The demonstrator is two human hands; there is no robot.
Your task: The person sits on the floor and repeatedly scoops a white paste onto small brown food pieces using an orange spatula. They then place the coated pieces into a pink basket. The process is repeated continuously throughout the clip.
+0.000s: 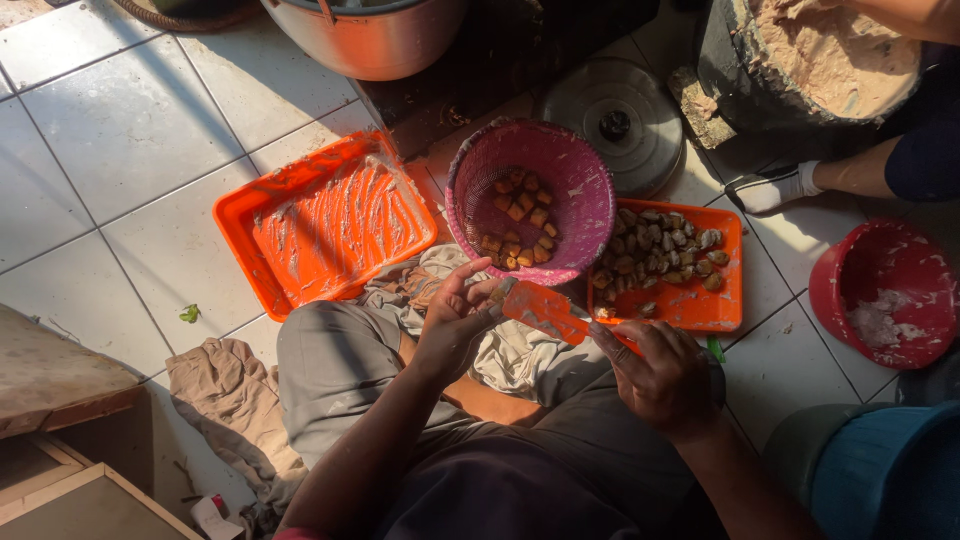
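My right hand [665,375] grips the handle of an orange spatula-like scraper [540,308] smeared with pale paste. My left hand [455,315] is raised beside its blade, fingertips pinching a small piece against it. Just beyond my hands stands a pink woven basket [590,190] holding several brown fried pieces. To its right lies an orange tray [725,305] with several darker filled pieces. An empty orange tray [250,235] streaked with paste lies to the left.
A red bowl [835,275] with white residue sits at right, a blue tub [890,475] below it. Another person's leg and white-socked foot [775,188] rest beside a dark tub of paste [840,55]. A metal lid [640,140], an orange pot [370,40] and rags [225,400] are around.
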